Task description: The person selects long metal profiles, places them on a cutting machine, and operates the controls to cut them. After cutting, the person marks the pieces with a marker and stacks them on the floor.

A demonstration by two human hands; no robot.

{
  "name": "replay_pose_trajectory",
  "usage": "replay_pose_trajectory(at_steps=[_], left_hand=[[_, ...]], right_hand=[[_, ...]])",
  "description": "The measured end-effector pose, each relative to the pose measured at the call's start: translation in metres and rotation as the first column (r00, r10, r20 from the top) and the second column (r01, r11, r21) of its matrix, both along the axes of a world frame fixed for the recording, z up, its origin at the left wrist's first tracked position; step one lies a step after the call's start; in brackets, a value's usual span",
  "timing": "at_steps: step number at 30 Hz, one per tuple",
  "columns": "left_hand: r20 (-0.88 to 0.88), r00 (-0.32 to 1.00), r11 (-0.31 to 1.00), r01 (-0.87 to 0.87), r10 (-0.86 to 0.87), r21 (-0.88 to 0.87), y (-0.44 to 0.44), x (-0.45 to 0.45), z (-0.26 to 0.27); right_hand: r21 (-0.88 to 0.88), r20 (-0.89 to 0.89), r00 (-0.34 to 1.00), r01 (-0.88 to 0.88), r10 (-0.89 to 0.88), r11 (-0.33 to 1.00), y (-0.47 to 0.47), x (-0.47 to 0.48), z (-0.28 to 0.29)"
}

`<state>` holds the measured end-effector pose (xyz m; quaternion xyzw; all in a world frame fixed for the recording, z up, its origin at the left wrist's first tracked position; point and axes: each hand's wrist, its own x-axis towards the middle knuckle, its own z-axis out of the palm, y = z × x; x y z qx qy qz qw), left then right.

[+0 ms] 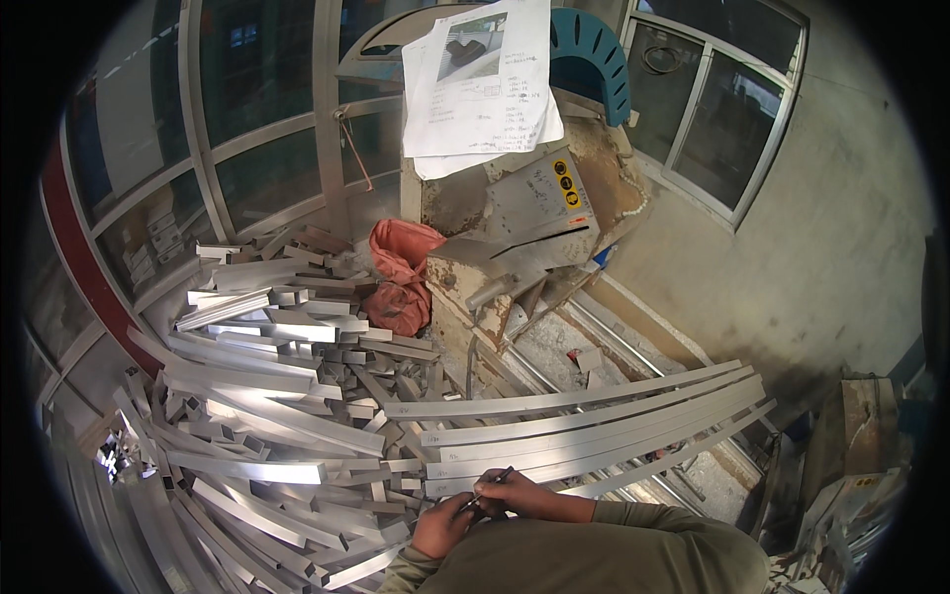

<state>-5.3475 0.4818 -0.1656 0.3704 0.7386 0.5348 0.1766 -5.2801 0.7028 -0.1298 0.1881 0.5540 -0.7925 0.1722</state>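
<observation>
Close to the body, at the bottom middle, my left hand (443, 526) and my right hand (512, 495) meet in front of the olive shirt. A dark pen or marker (505, 475) sticks up from the fingers of my right hand. The fingers of my left hand close on a small thing at the lower end of the pen; whether it is the cap cannot be seen. Just beyond the hands, several long aluminium bars (594, 427) lie side by side, slanting up to the right, with handwritten marks near their left ends.
Offcuts of aluminium tube (274, 386) are heaped at the left. Ahead stands a worn cutting machine (545, 208) with a teal guard (594, 44) and paper sheets (482, 89). An orange-red sack (401, 308) sits beside it. A wall with a window (716, 111) bounds the right.
</observation>
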Motion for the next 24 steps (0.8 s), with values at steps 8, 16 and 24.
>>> replay_pose_trajectory(at_steps=[8, 16, 24], left_hand=[[0.027, 1.0, 1.0, -0.016, 0.016, -0.002, -0.0015, 0.0035, 0.0051], [-0.007, 1.0, 0.999, -0.025, 0.025, -0.023, -0.0019, 0.0047, 0.0028], [-0.027, 0.999, 1.0, -0.025, 0.024, -0.017, -0.0026, 0.0061, 0.0066]], right_hand=[[-0.01, 0.005, 1.0, 0.003, -0.002, 1.0, -0.0017, 0.0006, 0.001], [-0.009, 0.025, 0.999, -0.023, 0.023, 1.0, 0.0003, 0.0014, 0.0], [-0.014, 0.022, 0.999, -0.033, 0.034, 0.999, 0.0007, 0.0028, 0.0007]])
